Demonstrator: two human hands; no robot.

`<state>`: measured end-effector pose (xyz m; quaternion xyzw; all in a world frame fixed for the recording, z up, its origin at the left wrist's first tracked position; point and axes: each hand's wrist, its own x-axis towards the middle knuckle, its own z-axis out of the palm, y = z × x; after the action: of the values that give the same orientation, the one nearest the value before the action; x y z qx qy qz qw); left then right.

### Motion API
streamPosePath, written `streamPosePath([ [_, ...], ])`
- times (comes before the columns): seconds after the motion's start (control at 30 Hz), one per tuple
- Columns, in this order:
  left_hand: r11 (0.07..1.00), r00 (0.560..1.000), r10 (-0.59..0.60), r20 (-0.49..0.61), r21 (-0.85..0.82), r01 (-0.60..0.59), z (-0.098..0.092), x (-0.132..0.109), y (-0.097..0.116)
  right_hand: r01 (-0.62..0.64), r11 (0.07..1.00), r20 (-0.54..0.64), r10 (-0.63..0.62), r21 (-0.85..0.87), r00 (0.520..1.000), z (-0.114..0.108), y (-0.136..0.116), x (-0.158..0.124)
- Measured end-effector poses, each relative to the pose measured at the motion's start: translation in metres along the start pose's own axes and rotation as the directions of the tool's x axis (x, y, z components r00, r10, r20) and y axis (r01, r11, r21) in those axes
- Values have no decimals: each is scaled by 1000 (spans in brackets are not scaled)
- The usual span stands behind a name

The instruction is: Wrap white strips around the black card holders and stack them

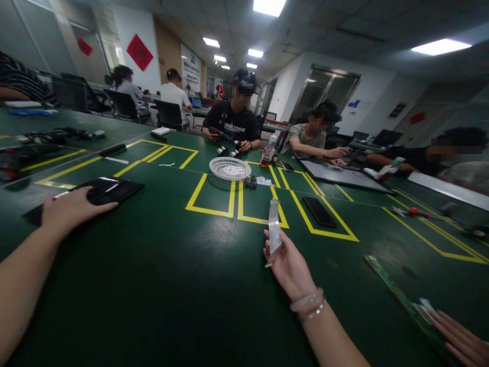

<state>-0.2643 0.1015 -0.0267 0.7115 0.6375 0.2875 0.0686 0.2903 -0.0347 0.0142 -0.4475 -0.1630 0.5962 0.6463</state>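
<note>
While the left hand (71, 209) lies flat, palm down with fingers loosely extended, on the edge of the black panel (114, 189), the right hand (288, 267) is raised above the green table (171, 295), palm turned upward. Its fingers pinch the lower end of a clear strip (274, 224), which stands nearly upright in the air, clear of the surface and well apart from the panel.

Hazards, as judged from this position:

- Loss of grip. The strip is held only at its lower end; a thin, glossy film of this kind is likely to slip or fold over if the pinch relaxes.
- Contamination. If the strip is adhesive, which cannot be told, contact with fingers or the table would spoil it.
- Panel displacement. The left hand presses near one edge only; an uneven push could slide the panel across the smooth mat.
- Collision. A phone (319, 211) lies just beyond the right hand, and a neighbour's hand (462, 341) rests on a green strip (393, 285) to the right; a wide sweep could strike either.
</note>
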Motion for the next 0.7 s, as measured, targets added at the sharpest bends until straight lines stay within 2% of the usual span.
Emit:
streamPosePath([
  [0.1,987,991,14,-131,160,8,12,6,36,-6,1000,11,6,24,1000,-2,-1,0],
  [0.2,971,988,152,20,182,-153,25,1,97,22,1000,53,-21,-10,998,-5,-2,1],
  [0.23,952,966,234,114,173,-251,30,-5,119,41,999,70,-38,-35,997,-6,-2,1],
  [0.37,887,870,428,247,70,-456,50,-37,196,103,988,118,-89,-118,989,-10,-1,4],
  [0.43,840,795,522,309,-26,-542,60,-55,223,116,986,118,-102,-123,988,-10,0,5],
  [0.5,790,715,602,355,-135,-598,69,-70,243,131,984,113,-118,-121,987,-9,1,6],
  [0.57,756,659,647,384,-210,-620,76,-81,255,162,978,117,-147,-133,982,-7,3,5],
  [0.63,746,637,659,400,-243,-620,81,-87,261,195,966,138,-172,-168,975,-4,4,2],
  [0.7,753,638,651,412,-241,-613,84,-89,262,229,950,168,-195,-212,966,-3,5,-2],
])
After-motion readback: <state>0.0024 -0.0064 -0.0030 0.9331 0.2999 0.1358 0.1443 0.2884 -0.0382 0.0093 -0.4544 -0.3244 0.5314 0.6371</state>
